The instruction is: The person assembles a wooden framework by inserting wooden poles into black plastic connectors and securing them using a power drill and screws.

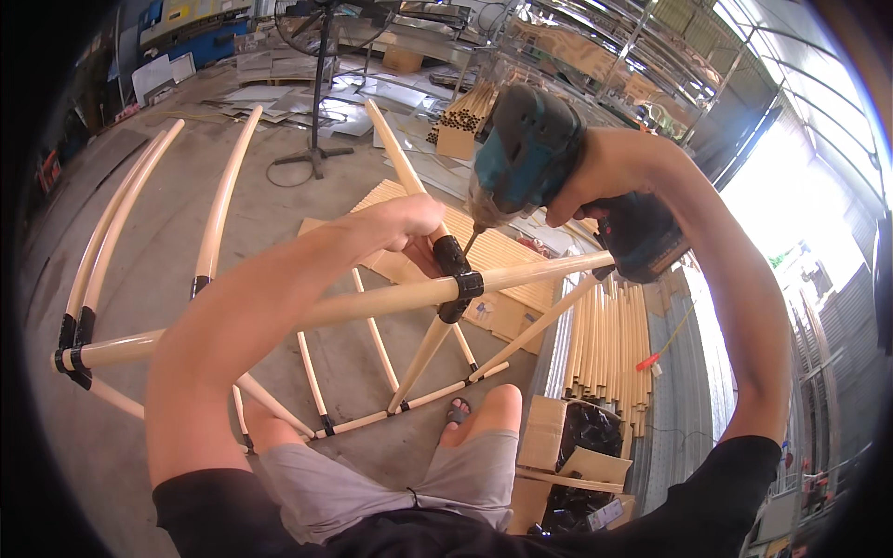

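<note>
My right hand (600,172) grips a teal and black cordless impact driver (521,153), its battery end toward the right. The driver's thin bit (474,239) points down beside a black pipe joint (453,256); I cannot tell whether the tip touches a screw there. My left hand (419,232) is closed round the cream upright pipe (395,149) just above that joint, with some fingers hidden behind it. The joint ties the upright to a long cream crossbar (372,302), part of a pipe frame that stands in front of me.
More uprights (223,191) rise at the left, and lower rails (363,420) run near my legs. A pedestal fan (316,153) stands ahead. Corrugated cardboard (512,279), a stack of cream pipes (609,349) and an open carton (544,432) holding black parts lie to the right.
</note>
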`<state>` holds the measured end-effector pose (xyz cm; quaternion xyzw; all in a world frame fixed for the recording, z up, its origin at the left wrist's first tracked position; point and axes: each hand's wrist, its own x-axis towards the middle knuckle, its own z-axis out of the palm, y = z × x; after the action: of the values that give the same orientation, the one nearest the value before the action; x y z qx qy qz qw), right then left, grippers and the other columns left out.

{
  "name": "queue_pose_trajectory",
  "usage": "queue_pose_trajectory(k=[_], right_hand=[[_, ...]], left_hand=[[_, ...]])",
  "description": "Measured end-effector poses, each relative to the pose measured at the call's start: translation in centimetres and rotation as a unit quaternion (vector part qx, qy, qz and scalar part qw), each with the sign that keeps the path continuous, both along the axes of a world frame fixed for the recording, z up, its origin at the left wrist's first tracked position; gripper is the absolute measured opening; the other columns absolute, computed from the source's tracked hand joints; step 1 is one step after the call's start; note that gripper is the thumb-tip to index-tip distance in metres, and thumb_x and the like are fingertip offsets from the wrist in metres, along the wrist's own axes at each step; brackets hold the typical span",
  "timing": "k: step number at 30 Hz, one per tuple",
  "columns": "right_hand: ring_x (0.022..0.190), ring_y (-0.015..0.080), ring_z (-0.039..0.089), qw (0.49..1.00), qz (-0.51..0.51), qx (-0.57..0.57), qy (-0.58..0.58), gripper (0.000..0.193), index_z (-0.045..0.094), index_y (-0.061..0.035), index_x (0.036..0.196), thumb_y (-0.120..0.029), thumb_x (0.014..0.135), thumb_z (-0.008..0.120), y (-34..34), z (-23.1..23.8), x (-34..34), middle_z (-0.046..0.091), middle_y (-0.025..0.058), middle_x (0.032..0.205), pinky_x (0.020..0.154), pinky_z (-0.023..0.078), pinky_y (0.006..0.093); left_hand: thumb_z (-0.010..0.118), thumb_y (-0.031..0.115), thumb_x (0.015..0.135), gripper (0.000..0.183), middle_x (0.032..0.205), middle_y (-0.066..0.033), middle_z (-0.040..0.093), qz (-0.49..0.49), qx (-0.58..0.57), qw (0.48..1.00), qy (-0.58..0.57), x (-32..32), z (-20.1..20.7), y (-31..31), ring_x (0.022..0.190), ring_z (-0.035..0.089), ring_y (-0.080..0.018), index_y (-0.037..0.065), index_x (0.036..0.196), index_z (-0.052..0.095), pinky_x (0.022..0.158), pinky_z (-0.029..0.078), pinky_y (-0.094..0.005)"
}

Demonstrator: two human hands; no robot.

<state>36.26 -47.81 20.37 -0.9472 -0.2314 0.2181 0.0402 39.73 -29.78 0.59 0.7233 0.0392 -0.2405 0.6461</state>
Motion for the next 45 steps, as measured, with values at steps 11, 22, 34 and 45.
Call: queue_pose_trajectory(k=[11, 22, 34, 45], right_hand=[[0.051, 0.0096, 0.055, 1.000, 0.003, 0.006, 0.004, 0.019, 0.069, -0.0034, 0.075, -0.017, 0.069, 0.081, -0.2, -0.3, 0.2, 0.063, 0.0018, 0.063, 0.049, 0.044, 0.0251], [0.053, 0.0092, 0.055, 0.999, 0.009, 0.038, 0.025, 0.018, 0.070, -0.0031, 0.078, -0.014, 0.069, 0.082, -0.4, -0.6, 1.3, 0.062, 0.0015, 0.065, 0.049, 0.042, 0.0250], [0.065, 0.0133, 0.065, 0.993, 0.086, 0.002, 0.079, 0.019, 0.073, -0.0056, 0.087, -0.015, 0.072, 0.081, -1.2, -1.0, 3.8, 0.070, 0.0052, 0.077, 0.058, 0.053, 0.0263], [0.064, 0.0102, 0.061, 0.984, 0.117, 0.131, -0.006, 0.022, 0.074, -0.0041, 0.090, -0.016, 0.073, 0.082, -9.7, 2.1, 2.8, 0.070, 0.0040, 0.080, 0.058, 0.050, 0.0239]], left_hand=[[0.022, 0.023, 0.100, 0.052, 0.090, -0.0343, 0.064, 0.031, -0.001, 0.999, -0.027, -0.4, 0.0, -0.1, 0.078, 0.068, -0.0457, -0.020, 0.098, 0.051, 0.067, 0.061, -0.0515], [0.028, 0.024, 0.101, 0.046, 0.086, -0.0313, 0.064, 0.033, -0.014, 0.999, -0.029, 0.3, -0.5, -0.2, 0.073, 0.068, -0.0452, -0.018, 0.106, 0.045, 0.063, 0.061, -0.0534], [0.036, 0.029, 0.101, 0.041, 0.081, -0.0253, 0.066, 0.036, -0.004, 0.998, -0.054, 1.5, -2.5, 0.2, 0.066, 0.069, -0.0395, -0.009, 0.110, 0.050, 0.056, 0.059, -0.0524], [0.048, 0.027, 0.098, 0.038, 0.071, -0.0185, 0.066, 0.066, 0.081, 0.989, -0.106, 0.6, -1.1, 0.1, 0.057, 0.068, -0.0326, -0.008, 0.087, 0.060, 0.052, 0.059, -0.0470]])
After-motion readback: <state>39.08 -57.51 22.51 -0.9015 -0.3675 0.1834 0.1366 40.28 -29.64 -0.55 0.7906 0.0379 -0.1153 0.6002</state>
